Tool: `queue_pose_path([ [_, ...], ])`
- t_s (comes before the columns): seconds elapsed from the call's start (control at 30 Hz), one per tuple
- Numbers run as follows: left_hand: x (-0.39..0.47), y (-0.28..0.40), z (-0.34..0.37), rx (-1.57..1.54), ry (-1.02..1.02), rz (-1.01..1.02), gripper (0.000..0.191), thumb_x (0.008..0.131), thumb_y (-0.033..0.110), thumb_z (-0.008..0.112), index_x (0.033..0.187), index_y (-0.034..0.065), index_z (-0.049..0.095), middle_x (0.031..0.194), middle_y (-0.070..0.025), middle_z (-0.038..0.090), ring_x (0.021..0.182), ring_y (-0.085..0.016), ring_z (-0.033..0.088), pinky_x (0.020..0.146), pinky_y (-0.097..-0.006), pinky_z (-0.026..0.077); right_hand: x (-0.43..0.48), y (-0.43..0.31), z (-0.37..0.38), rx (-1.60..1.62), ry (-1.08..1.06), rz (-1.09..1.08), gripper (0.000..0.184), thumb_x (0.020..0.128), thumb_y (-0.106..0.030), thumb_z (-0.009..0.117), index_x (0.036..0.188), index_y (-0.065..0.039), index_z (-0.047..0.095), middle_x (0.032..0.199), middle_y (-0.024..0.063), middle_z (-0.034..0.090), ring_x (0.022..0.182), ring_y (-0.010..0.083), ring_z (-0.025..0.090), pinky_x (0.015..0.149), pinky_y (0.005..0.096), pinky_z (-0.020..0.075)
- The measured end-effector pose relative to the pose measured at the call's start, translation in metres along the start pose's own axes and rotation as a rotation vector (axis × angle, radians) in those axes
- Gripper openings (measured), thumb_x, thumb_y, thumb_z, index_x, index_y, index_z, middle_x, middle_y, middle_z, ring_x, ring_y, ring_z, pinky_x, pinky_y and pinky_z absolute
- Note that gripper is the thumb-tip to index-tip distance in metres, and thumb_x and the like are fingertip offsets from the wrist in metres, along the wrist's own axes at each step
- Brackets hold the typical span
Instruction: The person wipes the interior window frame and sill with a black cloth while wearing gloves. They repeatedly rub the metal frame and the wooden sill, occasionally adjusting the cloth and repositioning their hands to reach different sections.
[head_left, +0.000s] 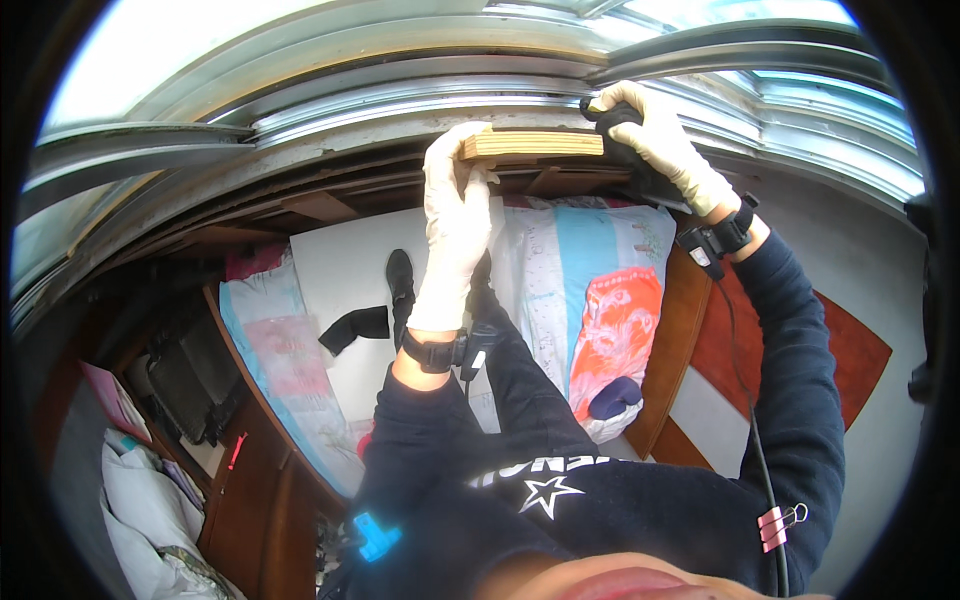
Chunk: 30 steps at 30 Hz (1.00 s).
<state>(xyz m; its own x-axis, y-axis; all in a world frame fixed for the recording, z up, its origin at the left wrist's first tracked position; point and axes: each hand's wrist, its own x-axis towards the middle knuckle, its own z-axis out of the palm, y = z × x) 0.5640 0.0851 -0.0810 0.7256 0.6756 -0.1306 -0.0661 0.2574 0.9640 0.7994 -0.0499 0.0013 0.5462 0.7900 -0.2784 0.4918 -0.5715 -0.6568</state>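
My left hand, in a pale glove, grips one end of a short wooden block with striped, layered edges. The block is held level in front of the window sill. My right hand, gloved the same way, is closed around a bunched black item that looks like cloth; the fingers hide part of it. This black item is right by the block's right end, and I cannot tell if they touch. Behind both hands run the metal tracks of a sliding window.
Below me a white board lies on a bed with a patterned sheet; my shoes are on the board. Beside them is a black cloth piece. A red patterned cloth lies at right. A cable trails along my right arm.
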Motion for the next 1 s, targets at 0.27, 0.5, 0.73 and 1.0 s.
queue_pose_path([
  [0.27,0.001,-0.006,0.002,-0.049,-0.001,0.021,0.048,0.095,-0.011,0.046,0.137,0.0104,0.048,0.108,-0.0064,0.061,0.094,-0.010,0.059,0.095,-0.0297,0.050,0.007,0.014,0.045,-0.471,0.200,-0.230,0.034,0.084,-0.019,0.070,0.118,-0.012,0.069,0.112,0.0101,0.067,0.100,0.0301,0.065,0.090,0.0375,0.0519],
  [0.5,-0.001,-0.006,0.003,-0.072,-0.002,-0.001,0.049,0.094,-0.014,0.048,0.135,0.0118,0.050,0.131,-0.0062,0.052,0.113,-0.015,0.056,0.090,-0.0256,0.050,0.001,0.011,0.061,-0.636,0.425,-0.167,0.029,0.087,-0.022,0.070,0.115,-0.015,0.070,0.111,0.0090,0.066,0.092,0.0278,0.068,0.076,0.0344,0.0558],
  [0.73,-0.003,-0.004,0.004,0.030,0.005,0.025,0.052,0.092,-0.016,0.048,0.135,0.0119,0.050,0.131,-0.0064,0.052,0.113,-0.016,0.056,0.090,-0.0256,0.050,0.021,0.008,0.070,-0.792,0.448,-0.225,0.017,0.086,-0.021,0.071,0.101,-0.014,0.071,0.086,0.0048,0.065,0.074,0.0246,0.067,0.065,0.0343,0.0537],
  [1.0,-0.001,-0.005,0.000,-0.019,-0.015,0.032,0.046,0.096,-0.012,0.047,0.136,0.0098,0.049,0.120,-0.0060,0.060,0.099,-0.011,0.060,0.095,-0.0304,0.052,0.035,0.010,0.070,-0.670,0.370,-0.532,0.014,0.086,-0.023,0.070,0.096,-0.014,0.068,0.084,0.0061,0.061,0.068,0.0245,0.064,0.060,0.0353,0.0513],
])
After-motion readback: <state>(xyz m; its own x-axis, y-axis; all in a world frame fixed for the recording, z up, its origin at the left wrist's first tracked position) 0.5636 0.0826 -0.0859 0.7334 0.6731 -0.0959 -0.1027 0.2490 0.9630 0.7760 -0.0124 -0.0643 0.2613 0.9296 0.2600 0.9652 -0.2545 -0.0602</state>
